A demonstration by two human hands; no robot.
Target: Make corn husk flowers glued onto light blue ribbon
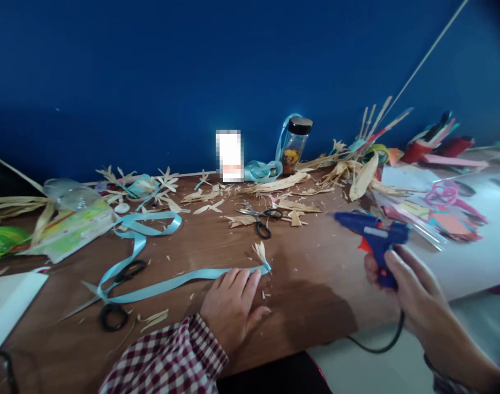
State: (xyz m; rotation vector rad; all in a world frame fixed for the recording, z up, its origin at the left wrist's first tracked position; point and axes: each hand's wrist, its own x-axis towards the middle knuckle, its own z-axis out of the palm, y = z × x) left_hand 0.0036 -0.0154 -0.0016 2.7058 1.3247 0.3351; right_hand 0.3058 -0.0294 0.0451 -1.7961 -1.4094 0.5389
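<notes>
My left hand lies flat on the table, fingers stretched over a light blue ribbon. Just past the fingertips, the ribbon's end meets a small pale corn-husk piece. My right hand grips the handle of a blue hot glue gun, raised at the right with its nozzle pointing left. A black cord hangs from the handle. To the left, black-handled scissors lie partly under the ribbon's loops. A smaller pair of scissors rests open farther back.
Dried husk scraps litter the back of the wooden table. A jar with a black lid leans by a blue wall. Paper pieces and pink scissors lie at right; a plastic package sits at left.
</notes>
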